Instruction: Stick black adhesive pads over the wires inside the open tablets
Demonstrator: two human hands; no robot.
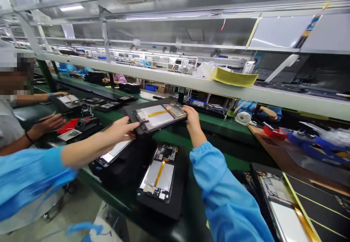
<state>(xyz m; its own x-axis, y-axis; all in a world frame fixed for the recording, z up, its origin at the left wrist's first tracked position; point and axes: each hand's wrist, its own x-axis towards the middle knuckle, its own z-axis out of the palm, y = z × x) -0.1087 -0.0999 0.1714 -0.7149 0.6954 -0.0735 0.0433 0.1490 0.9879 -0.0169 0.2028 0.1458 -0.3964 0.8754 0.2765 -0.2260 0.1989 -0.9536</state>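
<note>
Between my two hands is an opened tablet (160,117) with its battery, circuit board and orange ribbon cable showing, resting on a black foam tray (133,115). My left hand (121,130) grips the tray's left end, thumb on top, its other fingers mostly hidden below. At the right end, my right hand (192,119) is closed on the edge. The tray is raised above the bench and slightly tilted. Below it, a second opened tablet (158,174) lies in another black tray (173,207). Under my left forearm, one more opened tablet (115,152) is partly covered.
On the left a co-worker's hand (49,123) is near a red item (68,126) and black trays. More opened tablets (284,202) lie at the right. A white fan (242,118), blue bins (314,147) and a shelf rail (153,76) stand beyond the green bench (216,143).
</note>
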